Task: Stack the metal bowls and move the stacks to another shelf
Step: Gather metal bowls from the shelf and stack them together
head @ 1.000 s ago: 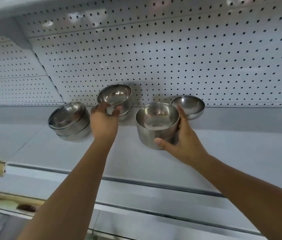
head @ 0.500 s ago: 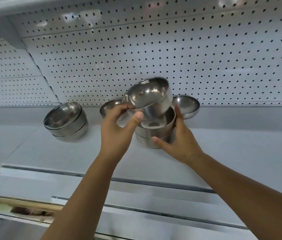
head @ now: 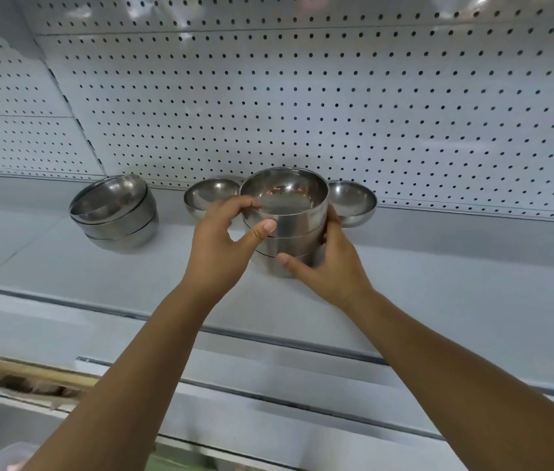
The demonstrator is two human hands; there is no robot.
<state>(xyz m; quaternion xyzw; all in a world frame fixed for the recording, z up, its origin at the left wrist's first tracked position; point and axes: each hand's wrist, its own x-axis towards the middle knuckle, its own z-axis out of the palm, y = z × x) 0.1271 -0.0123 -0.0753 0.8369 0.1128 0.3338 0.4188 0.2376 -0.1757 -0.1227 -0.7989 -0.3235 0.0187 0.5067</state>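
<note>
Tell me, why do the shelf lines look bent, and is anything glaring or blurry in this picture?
Head view: the wide-angle lens bows the grey metal shelf edges and the white perforated back panel; ceiling light glares off the panel's top; the shiny steel bowl stack between the left hand and right hand mirrors fingers inside; the bottom-left corner looks blurred.

Both arms reach forward, left hand (head: pixel 221 246) and right hand (head: pixel 333 266) curled inward, thumbs extended.

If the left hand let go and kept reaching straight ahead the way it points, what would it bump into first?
Probably the single bowl behind the stack that the left hand grips; past it stands the pegboard wall. Depth is hard to judge from this one view.
</note>
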